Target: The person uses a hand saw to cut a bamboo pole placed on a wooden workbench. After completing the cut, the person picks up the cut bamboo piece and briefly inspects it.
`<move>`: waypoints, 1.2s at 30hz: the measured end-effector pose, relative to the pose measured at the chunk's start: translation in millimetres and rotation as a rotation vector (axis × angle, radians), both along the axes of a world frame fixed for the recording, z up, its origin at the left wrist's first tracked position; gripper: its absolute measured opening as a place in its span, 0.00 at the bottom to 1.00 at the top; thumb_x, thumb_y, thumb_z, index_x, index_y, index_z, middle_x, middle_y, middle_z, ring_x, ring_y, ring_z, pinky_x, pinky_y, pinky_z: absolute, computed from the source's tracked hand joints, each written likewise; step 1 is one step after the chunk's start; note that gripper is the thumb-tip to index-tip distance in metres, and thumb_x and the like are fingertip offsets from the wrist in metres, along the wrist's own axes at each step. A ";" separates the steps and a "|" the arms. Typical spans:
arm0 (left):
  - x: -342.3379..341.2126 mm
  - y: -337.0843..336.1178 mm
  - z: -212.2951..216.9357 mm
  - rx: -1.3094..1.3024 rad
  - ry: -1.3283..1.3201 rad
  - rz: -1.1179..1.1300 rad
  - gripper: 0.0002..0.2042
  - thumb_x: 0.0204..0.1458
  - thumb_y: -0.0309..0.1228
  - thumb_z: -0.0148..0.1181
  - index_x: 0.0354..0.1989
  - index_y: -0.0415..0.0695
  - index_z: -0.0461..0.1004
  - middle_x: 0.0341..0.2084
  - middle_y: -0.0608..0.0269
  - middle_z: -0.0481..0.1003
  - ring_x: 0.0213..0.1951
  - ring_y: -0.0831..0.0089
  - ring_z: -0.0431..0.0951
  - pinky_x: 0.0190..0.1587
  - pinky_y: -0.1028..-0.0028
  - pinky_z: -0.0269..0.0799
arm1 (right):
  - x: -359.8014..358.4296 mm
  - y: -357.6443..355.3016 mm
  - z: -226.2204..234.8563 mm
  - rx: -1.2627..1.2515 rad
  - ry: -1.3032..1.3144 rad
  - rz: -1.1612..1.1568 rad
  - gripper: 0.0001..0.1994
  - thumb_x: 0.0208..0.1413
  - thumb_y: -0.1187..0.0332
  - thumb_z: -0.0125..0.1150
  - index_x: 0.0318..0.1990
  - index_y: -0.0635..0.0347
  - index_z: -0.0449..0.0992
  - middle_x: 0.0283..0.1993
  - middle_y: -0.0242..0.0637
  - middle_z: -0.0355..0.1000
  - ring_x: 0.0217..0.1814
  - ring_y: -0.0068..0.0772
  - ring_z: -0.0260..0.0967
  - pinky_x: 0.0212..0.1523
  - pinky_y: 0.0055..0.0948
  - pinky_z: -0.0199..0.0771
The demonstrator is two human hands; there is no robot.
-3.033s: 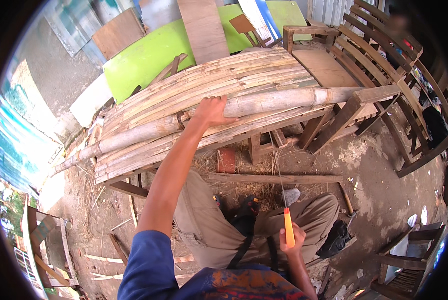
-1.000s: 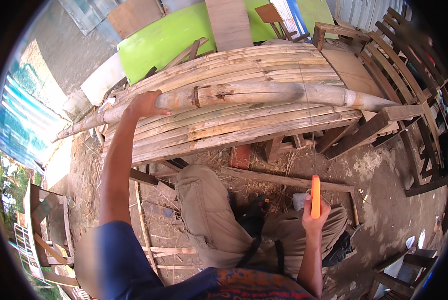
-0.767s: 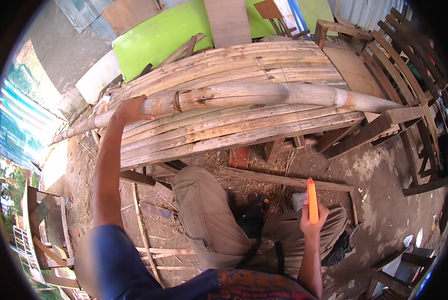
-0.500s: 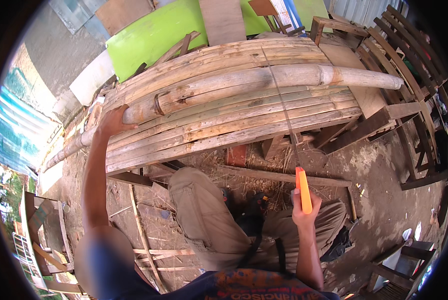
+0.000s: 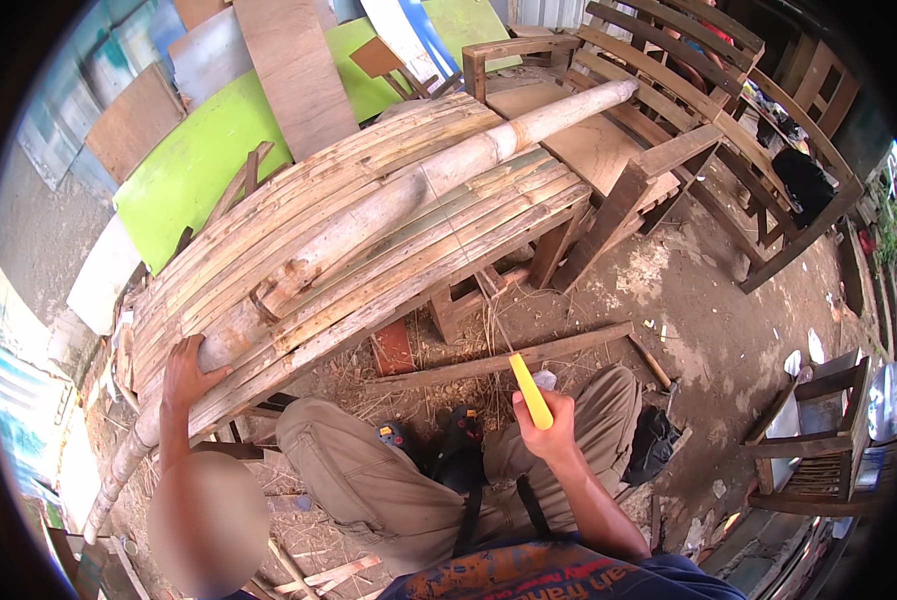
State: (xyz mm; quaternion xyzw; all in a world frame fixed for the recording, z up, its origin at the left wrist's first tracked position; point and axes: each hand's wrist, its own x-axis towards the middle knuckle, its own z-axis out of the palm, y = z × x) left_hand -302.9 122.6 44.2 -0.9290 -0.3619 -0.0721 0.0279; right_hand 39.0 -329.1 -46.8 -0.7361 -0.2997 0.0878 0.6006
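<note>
A seated worker steadies a thick bamboo pole [image 5: 369, 225] laid lengthwise atop a slatted bamboo bench [image 5: 449, 240], in an open-air workshop w/ a dirt floor [image 5: 689, 310]. The left hand [image 5: 184, 375] is cupped over the pole's near, lower-left end, fingers wrapped partway round it; the right hand [image 5: 549, 430] is closed around the yellow handle [image 5: 531, 390] of a tool, held upright near the knees, well short of the bench. The blade or working end can't be made out here.

The pole runs diagonally across the bench top, its far end jutting past the bench's upper-right corner toward a stack of wooden chair frames [image 5: 689, 90]. Behind the bench lean green boards [image 5: 209, 160] and plywood sheets [image 5: 294, 70]; beneath it sit a red brick [image 5: 394, 350] and timber offcuts.

Judging by girth & length, the pole looks stiff and fairly heavy, prob. awkward for one hand. Round, smooth skin means it's liable to roll on the slats, so a grip close to a node ridge, or both hands spread apart along the shaft, would likely hold best. The dry, weathered surface suggests splinters at the cut ends; the mid-shaft seems the safer place to take hold.
</note>
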 end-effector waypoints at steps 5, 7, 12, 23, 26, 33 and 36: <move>-6.6 -7.5 -10.0 -0.056 -0.087 0.060 0.38 0.35 0.45 0.78 0.53 0.38 0.70 0.46 0.44 0.77 0.48 0.44 0.76 0.53 0.55 0.71 | -3.3 -24.9 -16.2 -0.092 -0.016 0.034 0.06 0.54 0.70 0.67 0.32 0.64 0.81 0.21 0.46 0.74 0.21 0.40 0.75 0.24 0.31 0.71; -0.7 -14.1 -10.8 -0.066 -0.105 0.070 0.38 0.35 0.45 0.79 0.54 0.39 0.69 0.46 0.45 0.77 0.49 0.44 0.76 0.53 0.55 0.71 | -5.1 -26.9 -17.6 -0.066 -0.016 0.026 0.06 0.54 0.70 0.67 0.33 0.64 0.81 0.22 0.46 0.74 0.21 0.40 0.75 0.25 0.31 0.71; 10.0 -22.1 -23.0 0.053 -0.127 0.107 0.40 0.35 0.47 0.79 0.55 0.39 0.69 0.46 0.43 0.78 0.49 0.44 0.77 0.52 0.55 0.72 | -10.3 -29.3 -14.7 -0.013 0.043 0.033 0.06 0.54 0.70 0.67 0.32 0.65 0.81 0.21 0.45 0.74 0.21 0.40 0.74 0.24 0.32 0.70; 3.4 -21.2 -26.3 0.083 -0.224 0.057 0.37 0.33 0.52 0.79 0.50 0.40 0.75 0.37 0.44 0.81 0.40 0.47 0.82 0.43 0.58 0.78 | -12.2 -58.3 -16.2 -0.050 0.012 0.048 0.09 0.54 0.71 0.67 0.27 0.67 0.76 0.18 0.42 0.68 0.16 0.38 0.68 0.21 0.32 0.65; 12.4 -29.3 -23.5 0.126 -0.216 0.090 0.37 0.33 0.54 0.79 0.49 0.43 0.75 0.38 0.46 0.81 0.40 0.49 0.83 0.43 0.59 0.79 | -17.8 -62.7 -34.7 -0.009 0.001 0.047 0.08 0.54 0.71 0.65 0.27 0.66 0.75 0.16 0.38 0.65 0.15 0.32 0.65 0.21 0.31 0.63; 0.4 -32.4 -18.3 0.043 -0.288 0.115 0.38 0.29 0.54 0.80 0.48 0.45 0.76 0.39 0.49 0.82 0.41 0.50 0.83 0.44 0.60 0.79 | -34.2 -40.0 -47.4 0.228 -0.134 0.191 0.07 0.54 0.75 0.60 0.26 0.68 0.72 0.19 0.40 0.68 0.20 0.37 0.68 0.25 0.31 0.70; -3.6 -28.5 -14.6 -0.017 -0.287 0.094 0.37 0.29 0.52 0.81 0.48 0.45 0.77 0.40 0.50 0.82 0.41 0.51 0.83 0.45 0.60 0.79 | -36.2 -34.9 -49.2 0.331 -0.143 0.264 0.06 0.52 0.77 0.61 0.27 0.69 0.71 0.21 0.41 0.70 0.21 0.42 0.70 0.28 0.36 0.74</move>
